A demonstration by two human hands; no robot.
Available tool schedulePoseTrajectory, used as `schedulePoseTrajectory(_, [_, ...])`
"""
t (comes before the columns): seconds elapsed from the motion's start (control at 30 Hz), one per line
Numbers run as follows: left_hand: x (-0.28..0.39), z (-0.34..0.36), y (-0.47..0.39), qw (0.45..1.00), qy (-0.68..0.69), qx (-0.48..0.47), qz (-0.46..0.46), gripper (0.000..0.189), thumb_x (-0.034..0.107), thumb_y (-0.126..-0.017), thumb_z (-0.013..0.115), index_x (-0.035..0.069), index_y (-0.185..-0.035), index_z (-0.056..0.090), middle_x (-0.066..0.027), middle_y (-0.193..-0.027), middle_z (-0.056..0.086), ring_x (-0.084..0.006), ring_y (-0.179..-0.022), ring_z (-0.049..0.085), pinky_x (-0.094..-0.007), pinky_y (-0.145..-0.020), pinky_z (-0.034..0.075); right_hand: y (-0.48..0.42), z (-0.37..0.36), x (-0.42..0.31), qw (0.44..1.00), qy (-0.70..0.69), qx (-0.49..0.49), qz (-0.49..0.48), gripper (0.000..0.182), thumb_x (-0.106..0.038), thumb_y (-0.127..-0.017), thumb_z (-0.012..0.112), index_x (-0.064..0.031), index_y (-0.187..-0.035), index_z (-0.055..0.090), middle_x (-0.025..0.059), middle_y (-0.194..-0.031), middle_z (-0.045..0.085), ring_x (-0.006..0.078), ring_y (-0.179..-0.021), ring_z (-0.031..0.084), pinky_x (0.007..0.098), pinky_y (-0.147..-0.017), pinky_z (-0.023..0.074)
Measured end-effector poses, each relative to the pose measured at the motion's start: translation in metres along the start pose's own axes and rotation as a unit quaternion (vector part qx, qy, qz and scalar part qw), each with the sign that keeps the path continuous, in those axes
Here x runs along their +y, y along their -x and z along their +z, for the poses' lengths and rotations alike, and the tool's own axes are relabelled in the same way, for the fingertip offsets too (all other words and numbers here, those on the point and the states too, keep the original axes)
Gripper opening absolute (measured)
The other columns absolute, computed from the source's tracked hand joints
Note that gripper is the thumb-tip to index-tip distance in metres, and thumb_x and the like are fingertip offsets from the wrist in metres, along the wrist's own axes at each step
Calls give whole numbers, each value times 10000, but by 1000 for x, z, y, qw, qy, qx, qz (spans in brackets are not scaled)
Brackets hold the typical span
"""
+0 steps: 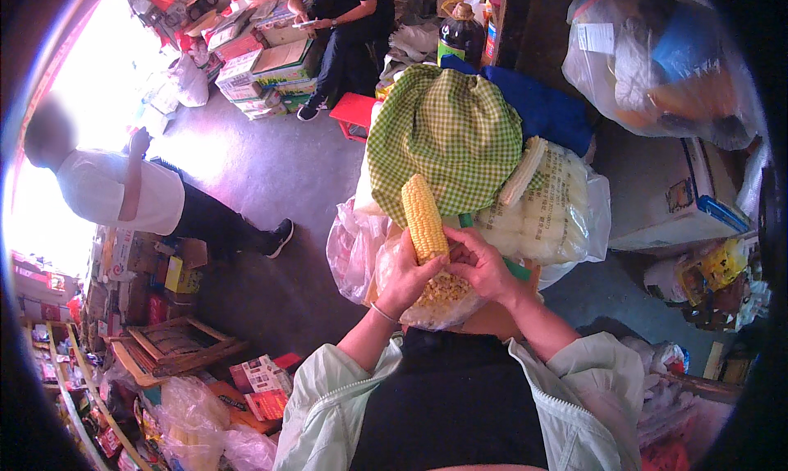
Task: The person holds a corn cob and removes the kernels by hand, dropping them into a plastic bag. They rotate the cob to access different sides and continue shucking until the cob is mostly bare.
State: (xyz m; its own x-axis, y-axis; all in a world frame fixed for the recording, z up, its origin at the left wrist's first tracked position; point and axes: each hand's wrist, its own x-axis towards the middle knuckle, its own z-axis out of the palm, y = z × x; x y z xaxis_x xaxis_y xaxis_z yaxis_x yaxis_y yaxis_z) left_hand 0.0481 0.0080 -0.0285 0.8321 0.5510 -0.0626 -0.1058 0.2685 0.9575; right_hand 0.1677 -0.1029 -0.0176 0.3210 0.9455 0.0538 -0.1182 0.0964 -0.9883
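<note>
An ear of yellow corn (423, 212) stands tilted in my left hand (401, 281), its lower end in my grasp and its rows of kernels mostly full. Close beside that lower end is my right hand (486, 269), fingers bent and drawn together; whether they pinch any kernels is hidden. Loose corn kernels (442, 291) lie in a clear plastic bag (425, 318) under both hands. Beyond them spreads a green-and-white checked cloth (446, 123). To its right, a bare corncob (524, 170) rests on a clear plastic package (563, 209) bearing print.
A person in a white shirt (123, 188) is at the left; another person in dark clothes (354, 22) sits at the back. Stacked cartons (271, 71), a red stool (352, 111), a dark bottle (460, 34) and wooden frames (178, 345) stand around. A filled plastic bag (659, 65) is at the upper right.
</note>
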Motion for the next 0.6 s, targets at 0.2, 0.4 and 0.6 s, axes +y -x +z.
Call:
schedulePoseTrajectory(0.2, [-6, 2, -1, 999, 6, 35, 3, 536, 197, -819, 658, 24, -1225, 354, -58, -1061, 499, -136, -947, 502, -284, -822, 433, 1, -2, 5, 1000, 17, 1, -3, 640, 124, -750, 584, -89, -1324, 398, 24, -1053, 422, 99, -872, 527, 232, -795, 468])
schedulePoseTrajectory(0.4, [-3, 4, -1, 998, -17, 52, 12, 464, 159, -839, 623, 18, -1202, 370, -54, -1041, 507, -128, -931, 501, -279, -808, 433, 1, -1, 4, 999, 49, 0, -2, 637, 125, -748, 584, -87, -1319, 401, 22, -1045, 428, 99, -859, 527, 231, -779, 471])
schedulePoseTrajectory(0.6, [-4, 2, 0, 998, -29, 46, 21, 459, 118, -829, 610, 15, -1203, 365, -60, -1038, 507, -137, -948, 502, -284, -820, 429, 0, 2, 3, 1000, 4, 4, 5, 625, 130, -756, 576, -81, -1317, 398, 17, -1042, 433, 102, -860, 534, 233, -785, 472])
